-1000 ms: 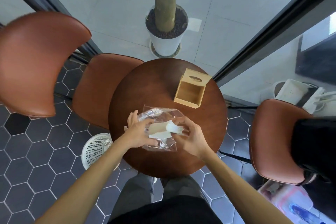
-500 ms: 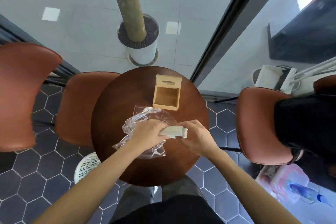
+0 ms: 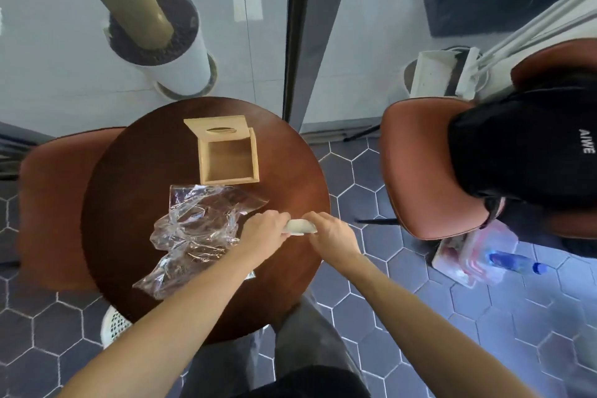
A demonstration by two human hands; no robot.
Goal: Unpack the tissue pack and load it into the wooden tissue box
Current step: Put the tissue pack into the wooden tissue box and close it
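Note:
A white tissue stack (image 3: 299, 226) is held over the round dark wooden table (image 3: 135, 171), clear of its wrapper. My left hand (image 3: 265, 231) grips its left end and my right hand (image 3: 332, 234) grips its right end; most of the stack is hidden by my fingers. The empty clear plastic wrapper (image 3: 197, 229) lies crumpled on the table to the left of my hands. The wooden tissue box (image 3: 227, 155) stands beyond my hands with its slotted lid (image 3: 215, 130) swung up, its inside empty.
Brown chairs stand at the left (image 3: 55, 203) and right (image 3: 420, 168), the right one carrying a black bag (image 3: 523, 152). A white potted trunk (image 3: 161, 48) stands behind the glass. A white basket (image 3: 114, 326) sits under the table's near-left edge.
The tissue stack has come fully out of the plastic wrapper, which now lies loose to the left. Both hands hold the stack further right. The view has swung to the right.

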